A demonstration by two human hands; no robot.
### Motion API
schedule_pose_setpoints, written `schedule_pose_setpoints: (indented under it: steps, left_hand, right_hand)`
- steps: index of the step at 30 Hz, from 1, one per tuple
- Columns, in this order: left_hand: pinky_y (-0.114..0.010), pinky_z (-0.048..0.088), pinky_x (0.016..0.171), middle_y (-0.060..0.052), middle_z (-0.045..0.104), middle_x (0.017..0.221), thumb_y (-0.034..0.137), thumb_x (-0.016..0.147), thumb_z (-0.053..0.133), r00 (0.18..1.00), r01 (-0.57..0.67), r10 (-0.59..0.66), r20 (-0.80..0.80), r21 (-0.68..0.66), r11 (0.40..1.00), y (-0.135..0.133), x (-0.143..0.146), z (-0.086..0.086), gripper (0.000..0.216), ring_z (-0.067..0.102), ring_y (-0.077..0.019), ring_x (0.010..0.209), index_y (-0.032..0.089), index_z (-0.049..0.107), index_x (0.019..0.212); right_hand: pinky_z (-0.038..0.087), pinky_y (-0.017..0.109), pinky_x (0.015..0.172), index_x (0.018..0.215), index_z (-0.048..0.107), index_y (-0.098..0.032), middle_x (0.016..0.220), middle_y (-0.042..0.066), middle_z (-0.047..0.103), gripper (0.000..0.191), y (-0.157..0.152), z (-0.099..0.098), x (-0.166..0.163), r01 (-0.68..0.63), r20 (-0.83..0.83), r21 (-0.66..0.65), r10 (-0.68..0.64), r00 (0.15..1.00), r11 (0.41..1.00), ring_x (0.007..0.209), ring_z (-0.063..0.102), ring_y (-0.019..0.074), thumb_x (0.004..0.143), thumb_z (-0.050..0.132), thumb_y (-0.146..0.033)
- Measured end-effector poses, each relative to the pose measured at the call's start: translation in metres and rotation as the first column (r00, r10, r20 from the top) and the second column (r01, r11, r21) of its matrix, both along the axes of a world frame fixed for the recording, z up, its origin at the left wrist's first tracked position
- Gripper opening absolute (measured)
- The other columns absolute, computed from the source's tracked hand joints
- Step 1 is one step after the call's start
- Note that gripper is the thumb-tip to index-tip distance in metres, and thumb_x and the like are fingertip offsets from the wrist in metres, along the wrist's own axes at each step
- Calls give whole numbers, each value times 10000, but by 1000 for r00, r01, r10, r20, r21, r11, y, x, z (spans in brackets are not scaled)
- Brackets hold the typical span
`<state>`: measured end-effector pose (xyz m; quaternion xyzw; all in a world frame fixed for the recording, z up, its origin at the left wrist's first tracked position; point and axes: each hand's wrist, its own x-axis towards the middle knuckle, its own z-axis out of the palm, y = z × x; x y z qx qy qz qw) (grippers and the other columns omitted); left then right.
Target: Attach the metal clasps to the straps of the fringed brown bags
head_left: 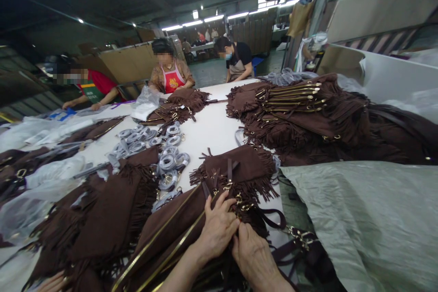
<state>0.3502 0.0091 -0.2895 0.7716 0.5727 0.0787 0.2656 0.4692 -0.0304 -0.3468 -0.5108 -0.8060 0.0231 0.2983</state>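
Observation:
A brown suede fringed bag [236,171] with a gold zipper lies on the white table [212,130] right in front of me. My left hand [217,228] rests on the bag's zipper end, fingers pinching at the gold hardware [239,200]. My right hand [251,251] is pressed against the left one, fingers curled on the same spot of the bag by its dark strap [270,216].
Stacks of the same brown fringed bags lie at the left [102,219] and at the far right [308,114]. Several wrapped grey strap coils [167,153] sit mid-table. Clear plastic bags [30,200] lie left, a grey sheet [369,219] right. Three people work at the table's far side.

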Motion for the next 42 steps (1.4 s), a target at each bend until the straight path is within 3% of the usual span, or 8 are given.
schedule_pose_setpoints:
  steps: [6,10,12,18,25,31,42]
  left_hand:
    - [-588,47,1020,18,531,1207,249,880,303,999,-19,18,33,31,999,-3,-5,9,355,270,-213,1263,265,639,766]
    - [-624,34,1002,1,513,1233,320,766,525,999,48,-46,-20,136,990,-9,-4,8,115,249,-266,1273,264,623,744]
    - [-645,20,989,-36,494,1254,352,684,614,996,70,-57,-68,209,975,-14,-1,5,122,246,-304,1270,250,615,751]
    - [-635,35,997,-134,460,1280,223,714,532,969,70,36,-243,412,908,-31,16,-2,123,285,-304,1259,198,596,816]
    - [-636,31,993,-157,526,1205,175,632,557,965,-76,190,-180,500,863,-27,27,-15,34,364,-321,1208,175,587,647]
    - [-638,152,977,-122,559,1150,128,663,519,979,-91,177,-99,565,820,-24,18,-18,101,386,-304,1190,186,594,630]
    - [-651,191,963,-114,563,1081,64,620,490,989,-95,142,-49,526,845,-17,11,-16,126,408,-303,1164,168,542,572]
  right_hand:
    - [409,242,460,839,417,-199,629,9,581,142,-1,-10,34,13,-68,-198,-27,997,980,523,593,155,862,279,-176]
    - [409,252,483,876,430,-204,649,10,605,148,-5,-26,59,75,-71,-317,-103,992,945,552,610,162,871,283,-192]
    - [409,250,485,868,429,-207,660,12,609,143,-7,-29,61,73,-71,-335,-103,992,939,557,612,159,871,287,-192]
    - [397,249,444,809,401,-210,606,1,578,143,-6,-25,46,66,-50,-267,-83,995,961,506,598,160,863,274,-176]
    - [394,252,452,796,383,-208,627,8,524,132,0,-15,30,99,3,-170,-100,995,981,523,573,167,846,272,-157]
    - [395,251,488,780,376,-206,654,13,517,94,8,-7,20,96,93,-162,-81,992,982,555,556,164,828,346,-132]
    - [366,252,467,770,369,-200,637,13,485,99,17,-4,8,116,183,-31,-108,977,993,529,514,164,823,356,-118]
